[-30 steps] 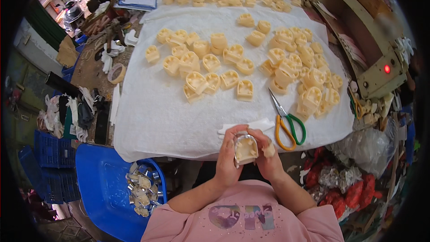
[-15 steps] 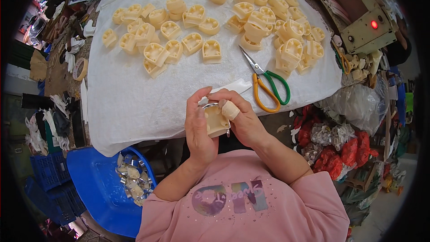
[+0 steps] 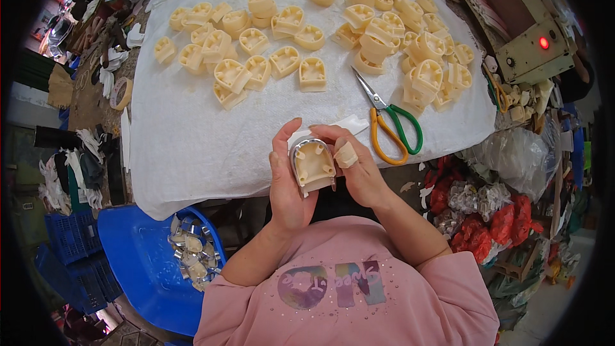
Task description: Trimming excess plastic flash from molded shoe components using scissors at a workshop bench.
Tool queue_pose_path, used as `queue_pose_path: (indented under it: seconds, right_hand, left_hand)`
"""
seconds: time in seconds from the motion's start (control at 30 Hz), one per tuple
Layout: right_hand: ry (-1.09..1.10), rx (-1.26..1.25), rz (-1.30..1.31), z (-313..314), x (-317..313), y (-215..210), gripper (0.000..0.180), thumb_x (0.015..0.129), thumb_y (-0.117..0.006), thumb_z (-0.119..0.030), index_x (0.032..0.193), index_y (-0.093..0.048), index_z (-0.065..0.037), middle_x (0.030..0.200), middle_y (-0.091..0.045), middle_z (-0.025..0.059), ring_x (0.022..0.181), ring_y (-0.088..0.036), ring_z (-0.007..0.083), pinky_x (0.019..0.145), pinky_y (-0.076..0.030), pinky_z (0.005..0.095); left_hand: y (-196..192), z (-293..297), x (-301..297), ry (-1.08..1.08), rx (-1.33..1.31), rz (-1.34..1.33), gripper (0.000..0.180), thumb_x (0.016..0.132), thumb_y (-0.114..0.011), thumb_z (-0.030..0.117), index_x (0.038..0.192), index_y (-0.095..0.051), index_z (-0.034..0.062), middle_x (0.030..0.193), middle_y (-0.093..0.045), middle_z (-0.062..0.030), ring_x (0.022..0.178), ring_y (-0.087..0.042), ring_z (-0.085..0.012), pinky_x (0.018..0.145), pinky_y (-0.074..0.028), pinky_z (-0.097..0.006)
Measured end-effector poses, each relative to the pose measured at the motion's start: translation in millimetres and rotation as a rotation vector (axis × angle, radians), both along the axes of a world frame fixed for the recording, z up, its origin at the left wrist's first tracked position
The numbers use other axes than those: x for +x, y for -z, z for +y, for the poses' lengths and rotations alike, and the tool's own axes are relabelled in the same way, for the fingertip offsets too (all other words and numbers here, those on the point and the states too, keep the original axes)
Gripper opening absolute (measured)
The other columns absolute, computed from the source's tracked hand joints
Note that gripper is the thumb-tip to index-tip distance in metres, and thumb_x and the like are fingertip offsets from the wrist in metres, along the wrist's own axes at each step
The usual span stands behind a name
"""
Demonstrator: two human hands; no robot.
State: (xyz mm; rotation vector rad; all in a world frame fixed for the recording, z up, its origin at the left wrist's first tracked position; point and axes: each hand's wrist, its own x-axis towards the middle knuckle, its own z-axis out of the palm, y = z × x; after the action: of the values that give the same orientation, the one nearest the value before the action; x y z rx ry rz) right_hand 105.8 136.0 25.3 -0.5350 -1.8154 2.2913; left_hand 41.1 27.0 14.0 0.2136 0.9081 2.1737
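Observation:
Between my two hands, over the near edge of the cloth, is a cream arch-shaped plastic piece [image 3: 312,165] with a shiny metal band round its curved edge. Its hollow side, with small posts inside, faces up. My left hand [image 3: 288,186] grips it from the left, fingers curled behind it. Fingers of my right hand [image 3: 359,173] hold its far right edge; a strip of beige tape [image 3: 346,154] wraps the thumb, which lies beside the piece. Just beyond my fingers lies a flat white strip [image 3: 353,124]. Scissors [image 3: 386,120] with one orange and one green handle lie open to the right.
Many similar cream pieces [image 3: 312,74] lie loose and stacked across the white cloth [image 3: 192,147]. At lower left, a blue tub [image 3: 131,250] holds metal-banded pieces. A beige box with a red light [image 3: 543,43] stands at far right, above red plastic bags [image 3: 474,234].
My right thumb has moved off the piece's opening to its right side, so the hollow now shows fully. The whole view has shifted slightly.

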Motion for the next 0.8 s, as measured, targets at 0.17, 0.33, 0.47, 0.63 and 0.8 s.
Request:
queue_pose_path:
  seconds: [0.17, 0.33, 0.47, 0.63, 0.8]
  right_hand:
    - [0.081, 0.958, 0.179, 14, 1, -3, 0.044, 0.078, -0.069, -0.026, 0.112, -0.055, -0.002, 0.089, -0.053, 0.0102, 0.074, -0.054, 0.0233, 0.064, -0.045, 0.0326]
    - [-0.053, 0.655, 0.042, 20, 10, -6, 0.042, 0.073, -0.073, -0.020, 0.108, -0.057, -0.001, 0.083, -0.055, 0.0071, 0.069, -0.055, 0.0179, 0.060, -0.045, 0.0279]
    - [0.206, 0.369, 0.264, 9, 11, 7, 0.037, 0.078, -0.068, -0.017, 0.109, -0.057, -0.002, 0.087, -0.055, 0.0084, 0.075, -0.055, 0.0175, 0.064, -0.044, 0.0263]
    - [0.040, 0.317, 0.243, 29, 10, 16, 0.025, 0.090, -0.056, -0.021, 0.106, -0.058, -0.003, 0.087, -0.056, 0.0029, 0.078, -0.052, 0.0118, 0.067, -0.042, 0.0249]
    - [-0.051, -0.008, -0.004, 40, 7, 6, 0.021, 0.092, -0.055, -0.024, 0.095, -0.059, -0.003, 0.084, -0.059, 0.0006, 0.076, -0.054, 0.0088, 0.068, -0.043, 0.0242]
  left_hand:
    - [4, -3, -4, -0.118, -0.224, 0.635, 0.070, 0.094, -0.041, 0.044, 0.141, -0.013, -0.0005, 0.125, -0.042, -0.0183, 0.108, -0.052, -0.0265, 0.090, -0.045, -0.034]
    - [7, -10, -11, -0.075, -0.357, 1.177, 0.078, 0.089, -0.055, 0.042, 0.139, -0.020, -0.0061, 0.122, -0.043, -0.0233, 0.108, -0.052, -0.0312, 0.090, -0.043, -0.040]
    - [-3, -13, -22, 0.181, -0.412, 0.886, 0.066, 0.081, -0.069, 0.034, 0.130, -0.039, 0.0009, 0.109, -0.054, -0.0170, 0.092, -0.060, -0.0218, 0.078, -0.049, -0.033]
    - [-10, -17, -24, 0.031, -0.449, 0.841, 0.055, 0.062, -0.082, 0.005, 0.110, -0.054, 0.0045, 0.093, -0.056, -0.0082, 0.079, -0.060, -0.0152, 0.067, -0.050, -0.027]
    - [-12, -16, -24, 0.024, -0.500, 1.204, 0.060, 0.059, -0.077, -0.005, 0.113, -0.053, 0.0041, 0.087, -0.049, -0.0038, 0.075, -0.054, -0.0137, 0.066, -0.046, -0.024]
